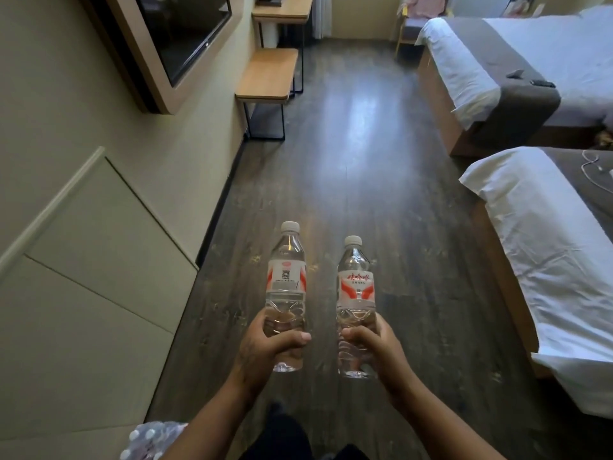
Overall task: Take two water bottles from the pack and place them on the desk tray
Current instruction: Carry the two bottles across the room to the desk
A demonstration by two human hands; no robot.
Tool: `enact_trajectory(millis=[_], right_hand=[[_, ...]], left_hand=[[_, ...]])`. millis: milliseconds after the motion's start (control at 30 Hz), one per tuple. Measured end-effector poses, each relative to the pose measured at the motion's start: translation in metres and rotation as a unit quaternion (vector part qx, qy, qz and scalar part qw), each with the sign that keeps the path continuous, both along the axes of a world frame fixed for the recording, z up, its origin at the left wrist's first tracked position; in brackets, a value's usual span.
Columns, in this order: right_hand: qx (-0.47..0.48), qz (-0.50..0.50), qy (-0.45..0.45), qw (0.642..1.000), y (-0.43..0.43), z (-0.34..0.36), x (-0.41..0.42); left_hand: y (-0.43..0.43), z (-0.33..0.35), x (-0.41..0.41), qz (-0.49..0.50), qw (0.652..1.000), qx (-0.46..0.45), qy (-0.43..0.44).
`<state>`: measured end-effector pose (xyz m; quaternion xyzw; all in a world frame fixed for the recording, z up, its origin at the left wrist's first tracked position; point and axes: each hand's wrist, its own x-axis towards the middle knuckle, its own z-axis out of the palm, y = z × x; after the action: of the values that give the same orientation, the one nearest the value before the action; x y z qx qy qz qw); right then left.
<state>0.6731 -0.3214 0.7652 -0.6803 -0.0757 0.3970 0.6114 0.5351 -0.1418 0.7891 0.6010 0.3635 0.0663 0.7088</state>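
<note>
I hold two clear water bottles upright over the dark wooden floor. My left hand point(262, 348) is wrapped around the lower half of the left bottle point(287, 277), whose white and red label shows a QR code. My right hand point(378, 350) grips the lower half of the right bottle point(355, 287), which has red characters on its label. Both have white caps. The wrapped pack of bottles point(151, 438) lies at the bottom left, behind my left forearm. The desk point(292, 9) stands far ahead by the left wall, with a dark tray point(270, 0) at the frame's top edge.
A low wooden bench point(267, 76) stands in front of the desk, under a wall-mounted TV point(179, 34). Two beds point(517, 61) point(550, 247) with white sheets line the right side. A floor aisle point(348, 154) runs between them and the left wall.
</note>
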Motion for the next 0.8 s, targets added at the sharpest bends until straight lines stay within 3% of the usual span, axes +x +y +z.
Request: enact_trajectory(millis=[800], right_hand=[[0.000,-0.058,-0.034,0.998,0.255,0.001,0.331]], left_hand=[[0.271,0.005,0.347,-0.072,0.997,0.018,0.003]])
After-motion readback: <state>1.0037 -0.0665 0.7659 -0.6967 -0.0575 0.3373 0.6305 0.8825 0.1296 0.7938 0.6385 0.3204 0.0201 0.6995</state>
